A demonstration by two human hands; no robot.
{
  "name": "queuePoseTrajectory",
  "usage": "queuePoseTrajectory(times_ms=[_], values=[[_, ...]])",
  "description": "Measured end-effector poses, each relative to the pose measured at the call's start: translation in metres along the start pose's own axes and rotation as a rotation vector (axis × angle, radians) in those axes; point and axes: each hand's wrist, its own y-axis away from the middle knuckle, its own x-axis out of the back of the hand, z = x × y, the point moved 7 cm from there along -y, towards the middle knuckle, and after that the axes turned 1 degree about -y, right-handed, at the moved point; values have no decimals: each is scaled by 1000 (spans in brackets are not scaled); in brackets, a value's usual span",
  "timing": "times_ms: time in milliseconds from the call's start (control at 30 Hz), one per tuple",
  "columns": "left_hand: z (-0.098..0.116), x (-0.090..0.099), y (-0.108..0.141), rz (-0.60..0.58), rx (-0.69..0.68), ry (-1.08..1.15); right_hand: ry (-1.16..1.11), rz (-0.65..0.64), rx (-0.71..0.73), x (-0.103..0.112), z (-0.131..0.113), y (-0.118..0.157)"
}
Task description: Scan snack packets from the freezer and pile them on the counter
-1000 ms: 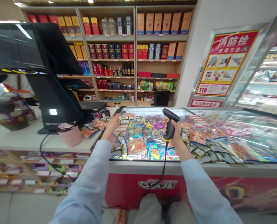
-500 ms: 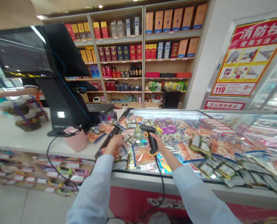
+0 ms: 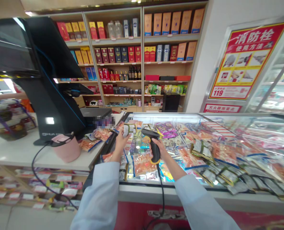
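My right hand (image 3: 159, 149) is wrapped around the grip of a black and yellow barcode scanner (image 3: 155, 150), its head pointing left over the glass-sided display case. Between the thumb and fingers of my left hand (image 3: 121, 142) is a small green and silver snack packet (image 3: 129, 128), printed side up, at the left part of the case. Beneath the scanner lies an orange snack bag (image 3: 143, 163) with blue edges. Purple snack packets (image 3: 167, 129) sit beyond the scanner. The cable (image 3: 161, 191) hangs from the scanner grip over the case's front edge.
Piled snack bags (image 3: 224, 153) and green-silver packets cover the case's right side. Left is a white counter (image 3: 84, 163) with a pink cup (image 3: 66, 148), a black checkout terminal (image 3: 57, 105) and more snack bags (image 3: 90, 143). Another person's arm (image 3: 9, 97) shows at far left. Shelves of boxes stand behind.
My left hand has moved forward from the near-left bags and now grips the green and silver packet. My right hand still holds the scanner in nearly the same place. The view has shifted slightly.
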Motion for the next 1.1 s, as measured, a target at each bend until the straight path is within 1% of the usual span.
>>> queuePoseTrajectory(times_ms=[100,200,400,633,767,833,867,967,1033,1100], values=[[0,2,0,8,37,3,0,-2,3,-1,-2,0],[1,1,0,13,43,-3,18,1,8,-2,-3,1],[-3,1,-2,22,23,8,66,-44,28,-6,-5,2],[-7,0,-4,23,28,-20,56,-46,27,-5,-4,2],[-8,-1,-5,26,11,16,51,-44,34,-6,-5,3],[-9,3,-3,62,24,47,38,-40,28,-6,-7,4],[-10,8,-1,100,38,58,29,-41,33,-6,-9,5],[-4,27,5,258,57,92,-17,-38,99,-5,-25,13],[8,38,7,314,17,132,-41,-15,162,-2,-40,23],[28,42,4,296,-46,175,-45,32,228,5,-58,37]])
